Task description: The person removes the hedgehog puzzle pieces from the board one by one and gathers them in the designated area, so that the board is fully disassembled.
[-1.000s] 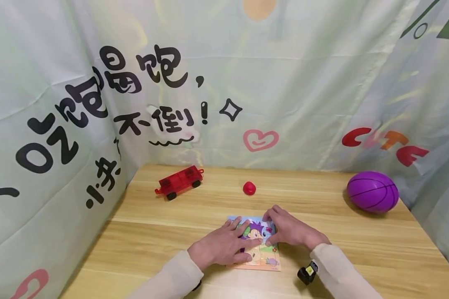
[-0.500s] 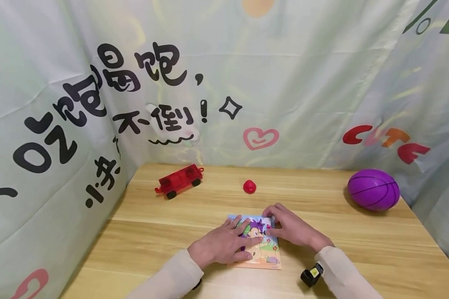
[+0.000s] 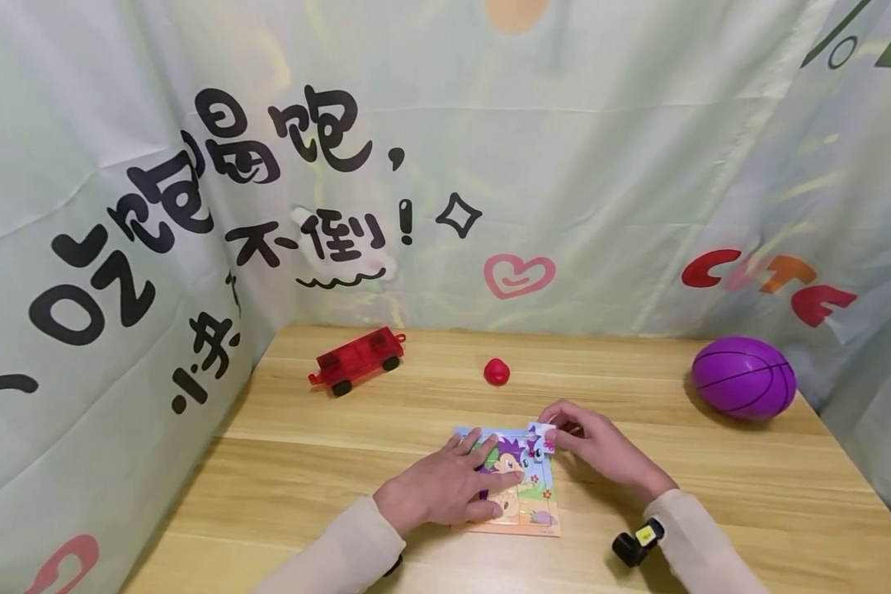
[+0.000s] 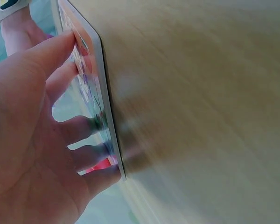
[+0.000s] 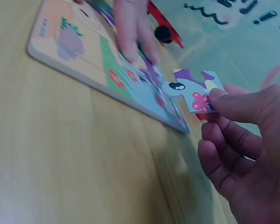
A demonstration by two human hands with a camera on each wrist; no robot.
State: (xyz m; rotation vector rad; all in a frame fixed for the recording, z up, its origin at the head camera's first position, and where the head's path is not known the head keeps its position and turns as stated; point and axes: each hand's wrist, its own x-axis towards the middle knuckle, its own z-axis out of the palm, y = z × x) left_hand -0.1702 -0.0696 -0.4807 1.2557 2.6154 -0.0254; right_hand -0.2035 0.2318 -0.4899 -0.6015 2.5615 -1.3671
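A small jigsaw puzzle (image 3: 538,495) with a cartoon picture lies on the wooden table. My left hand (image 3: 445,487) rests on its left part with fingers spread; in the left wrist view the straight fingers (image 4: 79,130) touch the board's surface. Between thumb and fingers, my right hand (image 3: 597,441) pinches a puzzle piece (image 5: 196,91) showing an eye and a pink butterfly. The piece is lifted above the board's upper right corner, and its other fingers are curled beneath. Part of the picture is hidden under my left hand.
Toward the back left stands a red toy wagon (image 3: 360,360) with black wheels. A small red cap-like object (image 3: 497,372) sits behind the puzzle. At the back right lies a purple ball (image 3: 744,378). Printed curtains (image 3: 601,181) enclose the table.
My right hand has pulled the puzzle piece up out of the board's upper right corner and moved slightly right with it. My left hand has stayed in place.
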